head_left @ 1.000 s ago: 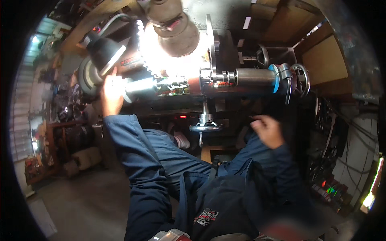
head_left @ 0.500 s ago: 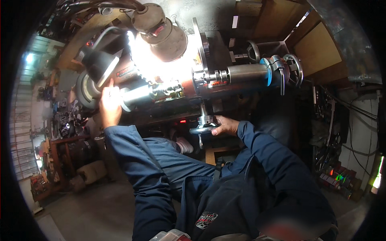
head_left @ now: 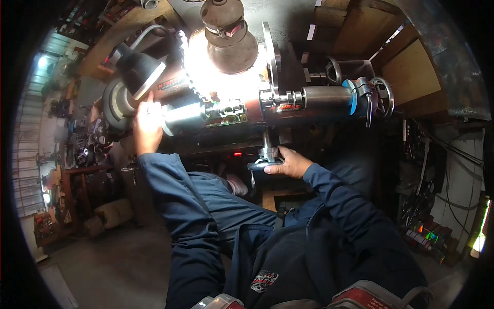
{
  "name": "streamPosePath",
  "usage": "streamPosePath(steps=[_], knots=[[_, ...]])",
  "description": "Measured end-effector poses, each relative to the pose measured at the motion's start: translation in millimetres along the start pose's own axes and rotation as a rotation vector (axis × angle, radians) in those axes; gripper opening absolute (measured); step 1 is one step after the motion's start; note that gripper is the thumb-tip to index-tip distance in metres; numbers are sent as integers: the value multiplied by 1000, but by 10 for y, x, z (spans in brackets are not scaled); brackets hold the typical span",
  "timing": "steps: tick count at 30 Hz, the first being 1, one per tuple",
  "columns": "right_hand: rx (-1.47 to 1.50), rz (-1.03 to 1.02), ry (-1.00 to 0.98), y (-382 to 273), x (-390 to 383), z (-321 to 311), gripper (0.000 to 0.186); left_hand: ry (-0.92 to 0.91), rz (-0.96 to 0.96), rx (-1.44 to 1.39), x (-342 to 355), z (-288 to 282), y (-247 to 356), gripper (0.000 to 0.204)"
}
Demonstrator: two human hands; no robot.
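Observation:
A lathe-like machine stretches across the upper middle, with a bright metal cylinder (head_left: 188,119) on its left part and a duller metal cylinder (head_left: 329,98) on its right. My left hand (head_left: 147,130) is at the left end of the bright cylinder, beside a large round pulley-like wheel (head_left: 117,105). One finger points up; glare hides how the others lie. Below the machine's middle, my right hand (head_left: 292,163) grips the rim of a handwheel (head_left: 260,166), thumb on the near side. A small crank handle (head_left: 252,178) hangs from that wheel. An upright metal disc (head_left: 269,56) stands behind the shaft.
A brown-grey lamp (head_left: 231,49) glares over the machine's middle, and a black lamp (head_left: 136,69) leans over its left end. At the right end are a blue ring (head_left: 352,97), a clamp lever (head_left: 369,110) and a spoked handwheel (head_left: 382,98). Wooden boards stand at the upper right.
The view has shifted, so the machine sits farther right. The lower handwheel has turned slightly, its crank handle swinging left, and my right hand has moved left along its rim. My left hand stays at the cylinder's end.

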State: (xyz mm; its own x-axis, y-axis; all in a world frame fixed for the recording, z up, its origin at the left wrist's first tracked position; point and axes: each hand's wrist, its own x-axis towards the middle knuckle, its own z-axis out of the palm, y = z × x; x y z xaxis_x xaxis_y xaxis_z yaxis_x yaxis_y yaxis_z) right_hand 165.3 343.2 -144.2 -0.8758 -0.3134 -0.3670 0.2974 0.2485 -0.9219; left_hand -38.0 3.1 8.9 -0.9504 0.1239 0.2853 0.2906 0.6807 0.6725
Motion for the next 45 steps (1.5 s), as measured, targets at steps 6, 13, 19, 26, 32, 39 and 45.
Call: streamPosePath(steps=[6, 13, 19, 26, 32, 39, 45], knots=[[-254, 197, 75, -596, -90, 67, 76, 5, -18, 35, -29, -39, 27, 22], [-478, 356, 177, -851, -125, 133, 76, 3, -37, 17, -8, -23, -26, 23], [-506, 382, 159, -921, -121, 151, 77, 5, -8, 29, -13, -23, -38, 22], [-508, 391, 144, -946, -125, 152, 76, 4, 8, 25, -30, -4, 3, 20], [-504, 398, 130, -983, -129, 115, 74, -10, -7, 20, 2, -14, -37, 21], [-340, 273, 160, -781, -185, 162, 83, 4, -22, -57, 0, -36, -194, 23], [-242, -313, 484, -1196, -911, -298, 67, 82, 10, -100, -73, 5, 59, 31]])
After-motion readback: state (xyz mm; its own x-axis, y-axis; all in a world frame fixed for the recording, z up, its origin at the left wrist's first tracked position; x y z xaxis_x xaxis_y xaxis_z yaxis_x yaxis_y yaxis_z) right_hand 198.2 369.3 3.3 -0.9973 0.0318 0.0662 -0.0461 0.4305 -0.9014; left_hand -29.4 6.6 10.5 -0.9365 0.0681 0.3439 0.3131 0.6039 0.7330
